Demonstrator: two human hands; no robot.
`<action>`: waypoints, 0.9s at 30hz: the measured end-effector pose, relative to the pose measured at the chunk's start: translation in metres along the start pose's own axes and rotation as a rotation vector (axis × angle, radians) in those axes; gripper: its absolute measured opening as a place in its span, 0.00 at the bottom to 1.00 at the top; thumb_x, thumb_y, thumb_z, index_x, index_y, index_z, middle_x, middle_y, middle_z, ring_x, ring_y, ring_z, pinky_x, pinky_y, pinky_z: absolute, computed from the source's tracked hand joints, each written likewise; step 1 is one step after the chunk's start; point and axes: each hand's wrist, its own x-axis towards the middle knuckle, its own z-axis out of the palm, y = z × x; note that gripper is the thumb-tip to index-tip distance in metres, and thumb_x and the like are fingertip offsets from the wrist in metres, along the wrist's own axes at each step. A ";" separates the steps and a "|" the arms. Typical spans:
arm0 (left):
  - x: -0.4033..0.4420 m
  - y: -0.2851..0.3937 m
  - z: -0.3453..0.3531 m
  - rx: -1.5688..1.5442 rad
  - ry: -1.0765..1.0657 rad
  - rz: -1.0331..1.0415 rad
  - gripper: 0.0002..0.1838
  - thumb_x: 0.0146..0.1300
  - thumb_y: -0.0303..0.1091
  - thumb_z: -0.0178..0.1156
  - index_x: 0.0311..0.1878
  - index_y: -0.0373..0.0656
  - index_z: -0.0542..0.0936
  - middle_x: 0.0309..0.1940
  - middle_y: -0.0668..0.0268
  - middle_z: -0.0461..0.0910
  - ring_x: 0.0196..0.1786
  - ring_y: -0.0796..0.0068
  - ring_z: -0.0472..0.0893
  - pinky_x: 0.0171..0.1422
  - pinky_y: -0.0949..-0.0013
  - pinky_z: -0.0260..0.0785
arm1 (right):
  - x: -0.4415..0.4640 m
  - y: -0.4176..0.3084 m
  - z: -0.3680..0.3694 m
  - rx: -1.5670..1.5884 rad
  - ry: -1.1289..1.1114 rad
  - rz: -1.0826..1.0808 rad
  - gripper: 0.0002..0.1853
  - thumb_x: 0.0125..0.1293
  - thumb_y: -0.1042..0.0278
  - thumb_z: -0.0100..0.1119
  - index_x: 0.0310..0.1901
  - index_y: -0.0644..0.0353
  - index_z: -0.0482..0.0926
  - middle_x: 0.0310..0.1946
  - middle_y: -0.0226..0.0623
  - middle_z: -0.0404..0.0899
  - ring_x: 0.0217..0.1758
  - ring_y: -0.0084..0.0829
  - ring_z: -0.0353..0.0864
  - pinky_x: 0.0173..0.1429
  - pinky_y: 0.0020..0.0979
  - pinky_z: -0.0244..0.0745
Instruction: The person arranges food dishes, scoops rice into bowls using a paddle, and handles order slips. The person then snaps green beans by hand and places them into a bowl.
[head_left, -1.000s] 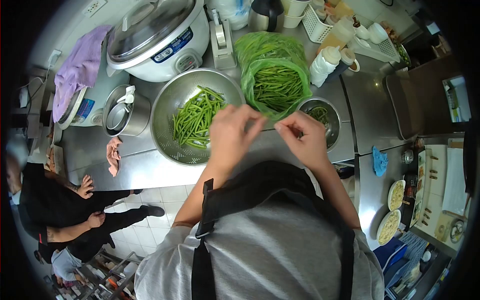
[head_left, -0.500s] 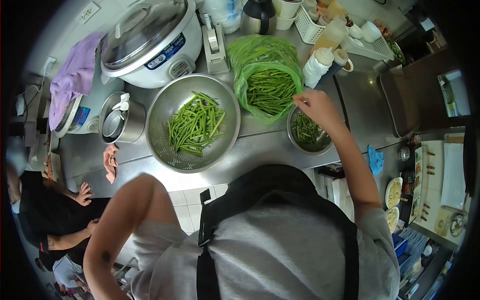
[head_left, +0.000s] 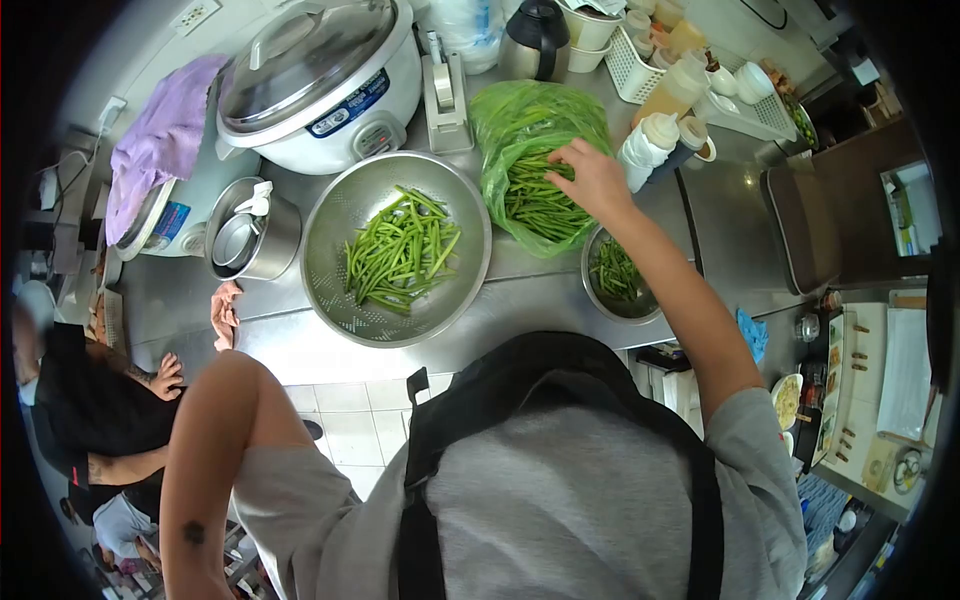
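Observation:
My right hand (head_left: 592, 180) hovers over the mouth of a green plastic bag (head_left: 515, 105) full of green beans (head_left: 540, 208). Its thumb and fingers are apart, with nothing visible between them. To the left of the bag stands a large metal colander (head_left: 325, 275) holding a heap of green beans (head_left: 402, 250). A smaller metal bowl (head_left: 625, 312) sits below my right forearm, with short green pieces (head_left: 615, 268) inside, partly covered by the arm. My left arm is bent at the lower left, and its hand lies outside the view.
A rice cooker (head_left: 345, 105) and a steel pot (head_left: 285, 240) with a ladle-like tool stand at the left. Squeeze bottles (head_left: 648, 145) are right of the bag. A pink cloth (head_left: 225, 315) lies near the counter edge. Another person's hand (head_left: 167, 378) rests at far left.
My right hand has moved up and left, from beside the bag's right rim above the small bowl to over the beans in the bag. Its fingers have spread.

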 end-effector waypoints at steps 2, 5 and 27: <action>-0.007 -0.008 -0.005 -0.199 -0.077 -0.095 0.10 0.62 0.36 0.61 0.35 0.38 0.80 0.33 0.61 0.82 0.31 0.68 0.84 0.34 0.76 0.79 | 0.004 0.004 0.011 0.001 -0.023 0.014 0.09 0.55 0.62 0.66 0.36 0.53 0.81 0.31 0.34 0.77 0.33 0.38 0.79 0.36 0.37 0.73; -0.049 -0.027 0.007 -0.731 -0.032 -0.234 0.15 0.67 0.41 0.56 0.40 0.39 0.82 0.39 0.60 0.83 0.35 0.61 0.84 0.39 0.70 0.78 | -0.004 0.005 0.017 0.014 -0.029 0.040 0.07 0.57 0.63 0.65 0.33 0.55 0.80 0.30 0.33 0.77 0.32 0.37 0.79 0.34 0.37 0.72; -0.262 -0.154 0.233 0.571 -0.012 -1.467 0.13 0.52 0.32 0.64 0.43 0.51 0.84 0.28 0.64 0.71 0.35 0.65 0.77 0.35 0.62 0.72 | -0.079 -0.045 -0.032 0.466 0.004 0.283 0.07 0.55 0.73 0.63 0.35 0.60 0.76 0.28 0.36 0.77 0.23 0.30 0.76 0.29 0.29 0.70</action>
